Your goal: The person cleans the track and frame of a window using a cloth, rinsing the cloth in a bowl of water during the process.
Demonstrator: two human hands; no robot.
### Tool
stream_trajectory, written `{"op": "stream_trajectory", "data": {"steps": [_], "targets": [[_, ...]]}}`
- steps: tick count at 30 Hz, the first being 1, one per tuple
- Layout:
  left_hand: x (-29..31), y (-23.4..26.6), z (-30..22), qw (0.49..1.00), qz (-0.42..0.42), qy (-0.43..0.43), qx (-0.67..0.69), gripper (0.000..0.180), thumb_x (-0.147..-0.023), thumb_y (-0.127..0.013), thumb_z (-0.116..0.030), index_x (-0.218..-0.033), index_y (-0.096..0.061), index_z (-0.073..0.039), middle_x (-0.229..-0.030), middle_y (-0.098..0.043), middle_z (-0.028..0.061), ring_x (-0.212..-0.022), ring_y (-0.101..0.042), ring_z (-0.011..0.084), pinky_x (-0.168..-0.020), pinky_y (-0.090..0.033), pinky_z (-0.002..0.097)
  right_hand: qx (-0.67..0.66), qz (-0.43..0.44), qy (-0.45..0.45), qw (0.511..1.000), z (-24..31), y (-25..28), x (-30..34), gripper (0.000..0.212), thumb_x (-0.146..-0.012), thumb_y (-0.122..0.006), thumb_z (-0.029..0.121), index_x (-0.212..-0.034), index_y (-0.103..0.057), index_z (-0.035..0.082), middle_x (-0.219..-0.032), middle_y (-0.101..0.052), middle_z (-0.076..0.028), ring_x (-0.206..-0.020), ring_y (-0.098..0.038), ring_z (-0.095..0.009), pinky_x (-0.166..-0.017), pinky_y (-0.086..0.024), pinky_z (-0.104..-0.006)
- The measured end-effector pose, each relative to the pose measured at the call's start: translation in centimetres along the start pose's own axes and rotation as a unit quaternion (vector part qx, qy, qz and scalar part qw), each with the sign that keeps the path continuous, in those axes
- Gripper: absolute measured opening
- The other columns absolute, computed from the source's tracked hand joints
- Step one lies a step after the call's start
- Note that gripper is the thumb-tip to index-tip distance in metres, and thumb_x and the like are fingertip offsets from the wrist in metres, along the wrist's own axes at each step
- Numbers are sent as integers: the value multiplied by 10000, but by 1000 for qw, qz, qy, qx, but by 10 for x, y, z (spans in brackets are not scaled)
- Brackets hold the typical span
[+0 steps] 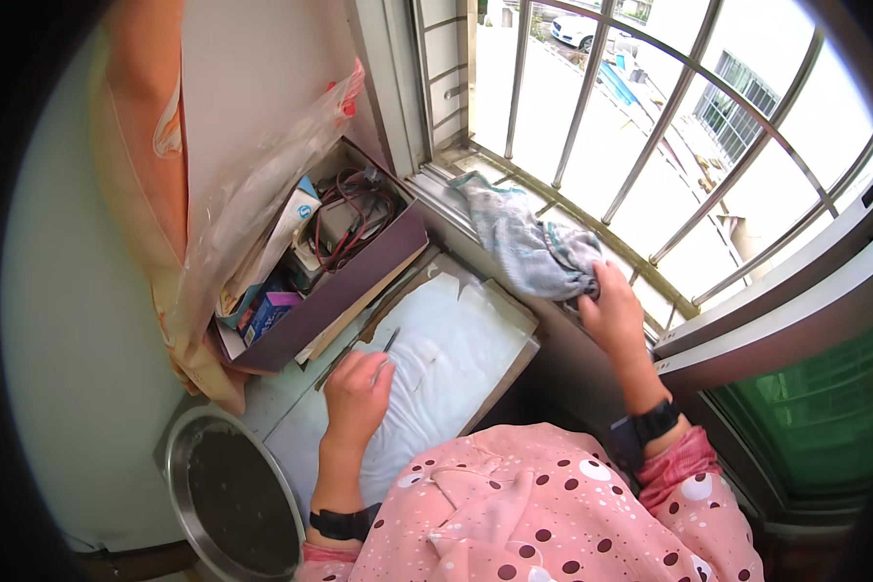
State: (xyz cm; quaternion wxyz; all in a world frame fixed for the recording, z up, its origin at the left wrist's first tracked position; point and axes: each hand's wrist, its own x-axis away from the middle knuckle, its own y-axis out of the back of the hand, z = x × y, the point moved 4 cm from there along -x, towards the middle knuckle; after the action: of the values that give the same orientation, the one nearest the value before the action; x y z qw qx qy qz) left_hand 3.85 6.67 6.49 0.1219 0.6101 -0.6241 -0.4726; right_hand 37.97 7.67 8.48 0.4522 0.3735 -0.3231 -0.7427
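Observation:
My right hand (614, 308) is closed on one end of a grey-blue cloth (533, 238). The cloth lies bunched along the window sill (436, 189), its far end reaching toward the window frame. Over the pale, worn tabletop (456, 339) my left hand (357, 390) is closed, fingers curled. A thin dark stick-like tool (392, 339) juts out past its fingertips; its kind cannot be made out, and the rest is hidden by the hand.
A purple box (378, 247) of cables and small cartons stands on the table's far left, beside a clear plastic bag (262, 184). A metal basin (179, 456) of dark water sits lower left. Metal bars (577, 97) cross the window; an opened sash (786, 320) is at right.

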Motion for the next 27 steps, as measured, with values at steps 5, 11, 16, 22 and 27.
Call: {"op": "stream_trajectory", "data": {"steps": [5,11,16,22,27], "targets": [[-85,-29,-72,977,67,-199,31,218,-727,-683,-93,-924,-609,-38,-891,-579,133,-819,-556,312,-715,-455,371,-7,-57,159,986,0,23,41,388,-710,-660,63,-1084,-561,30,-1255,-449,-248,-1110,-475,-397,-913,-419,-417],[-145,-127,-124,941,166,-295,17,397,-797,-621,-329,-1162,-575,-179,-1263,-454,173,-1181,-398,366,-963,-329,505,-3,-88,221,971,-22,42,91,168,-714,-641,32,-880,-619,40,-1012,-605,-171,-904,-603,-339,-781,-497,-382],[-121,-209,-175,878,306,-365,-48,345,-786,-608,-408,-1116,-616,-307,-1336,-416,113,-1290,-269,369,-960,-225,655,-52,80,190,977,-66,34,146,160,-704,-637,30,-862,-624,49,-855,-640,-99,-719,-631,-267,-637,-519,-350],[-127,-238,-196,832,334,-441,25,362,-773,-621,-374,-1112,-603,-249,-1314,-448,70,-1248,-349,314,-958,-276,574,-84,116,45,989,-113,23,183,167,-728,-628,28,-894,-626,49,-799,-633,-123,-710,-626,-281,-646,-517,-356],[-152,-220,-156,830,318,-448,94,495,-743,-661,-275,-1211,-512,-210,-1330,-426,84,-1257,-355,309,-1003,-311,444,-97,83,-17,992,-133,29,193,172,-752,-611,39,-921,-631,68,-812,-639,-122,-710,-628,-282,-649,-517,-361]]}}
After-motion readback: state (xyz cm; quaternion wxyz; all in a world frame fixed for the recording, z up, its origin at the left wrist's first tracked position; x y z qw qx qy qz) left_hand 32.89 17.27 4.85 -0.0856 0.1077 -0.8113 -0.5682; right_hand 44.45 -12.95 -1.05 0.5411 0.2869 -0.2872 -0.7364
